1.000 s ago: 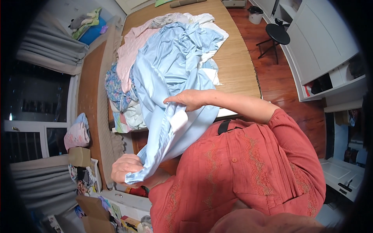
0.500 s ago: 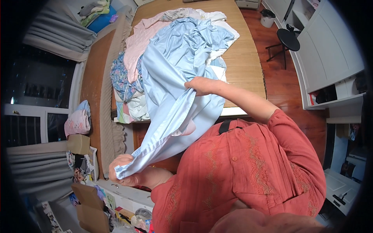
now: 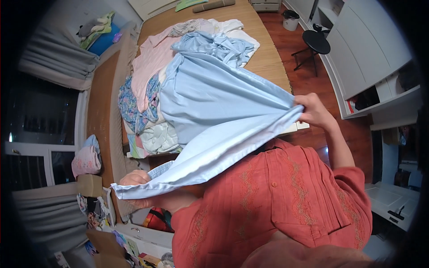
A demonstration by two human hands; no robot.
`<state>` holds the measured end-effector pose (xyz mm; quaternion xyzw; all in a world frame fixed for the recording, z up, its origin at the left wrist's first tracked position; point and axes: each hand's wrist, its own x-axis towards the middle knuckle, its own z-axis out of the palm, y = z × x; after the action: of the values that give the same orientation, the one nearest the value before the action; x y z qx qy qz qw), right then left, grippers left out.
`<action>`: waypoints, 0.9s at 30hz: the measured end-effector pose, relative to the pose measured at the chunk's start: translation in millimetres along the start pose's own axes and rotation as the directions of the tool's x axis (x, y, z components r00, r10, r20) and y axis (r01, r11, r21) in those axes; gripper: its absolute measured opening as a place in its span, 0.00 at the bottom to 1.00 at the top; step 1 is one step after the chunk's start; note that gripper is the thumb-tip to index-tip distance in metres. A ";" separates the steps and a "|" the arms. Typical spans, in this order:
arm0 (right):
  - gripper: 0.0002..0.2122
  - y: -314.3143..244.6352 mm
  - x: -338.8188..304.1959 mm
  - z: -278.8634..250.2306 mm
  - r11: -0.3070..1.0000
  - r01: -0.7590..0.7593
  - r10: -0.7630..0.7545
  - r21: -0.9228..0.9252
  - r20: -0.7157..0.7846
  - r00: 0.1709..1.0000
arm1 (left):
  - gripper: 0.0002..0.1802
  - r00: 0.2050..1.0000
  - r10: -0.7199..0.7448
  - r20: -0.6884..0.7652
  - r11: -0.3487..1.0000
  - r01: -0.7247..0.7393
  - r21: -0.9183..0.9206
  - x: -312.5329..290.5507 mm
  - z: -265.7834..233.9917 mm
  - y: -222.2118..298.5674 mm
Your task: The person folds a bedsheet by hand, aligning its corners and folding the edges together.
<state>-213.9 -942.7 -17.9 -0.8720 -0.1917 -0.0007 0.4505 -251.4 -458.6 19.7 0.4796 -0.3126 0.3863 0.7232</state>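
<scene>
A light blue sheet [image 3: 210, 96] hangs stretched between my hands, its hemmed edge running taut in front of my body. My left hand [image 3: 135, 177], at the lower left, grips one corner of that edge. Off to the right, my right hand [image 3: 314, 110] pinches another stretch of the edge. The sheet's far part lies bunched on the bed [image 3: 263, 53], on top of a pile. In that pile are a pale pink cloth [image 3: 152, 64], a blue floral cloth [image 3: 129, 105] and white cloths [image 3: 158, 138].
Beyond the bed's right side, a black stool [image 3: 316, 42] and a white bin [image 3: 290, 21] stand on the wooden floor. White cabinets [image 3: 375, 49] line the right wall. A folded pink pillow [image 3: 86, 160] and an open cardboard box [image 3: 105, 248] are at the left.
My right hand has moved right and outward with the sheet's edge, spreading it wide. My left hand has shifted slightly left and up, still gripping its corner.
</scene>
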 end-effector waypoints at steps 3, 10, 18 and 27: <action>0.06 -2.5 -30.8 -16.3 0.953 -0.103 0.153 0.284 -0.162 0.975 | 0.14 0.993 -0.071 -0.099 0.997 0.071 -0.006 3.2 32.2 -18.5; 0.04 50.2 -33.0 15.5 0.918 -0.280 0.355 0.280 -0.268 0.896 | 0.11 0.938 -0.345 -0.015 0.870 0.326 0.369 9.7 78.1 -68.2; 0.20 70.6 -16.0 34.6 0.964 -0.264 0.266 0.028 -0.150 0.952 | 0.09 0.739 -0.674 -0.020 0.702 0.649 0.293 -14.6 112.8 -132.1; 0.15 24.2 29.1 46.3 0.982 -0.134 0.132 0.132 0.025 0.991 | 0.11 0.640 -0.768 0.031 0.624 0.736 0.262 -42.3 123.6 -146.8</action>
<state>-186.7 -909.2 -59.4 -0.8508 -0.1364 0.0491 0.5051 -156.9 -620.6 -39.0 0.6708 -0.0871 0.0462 0.7351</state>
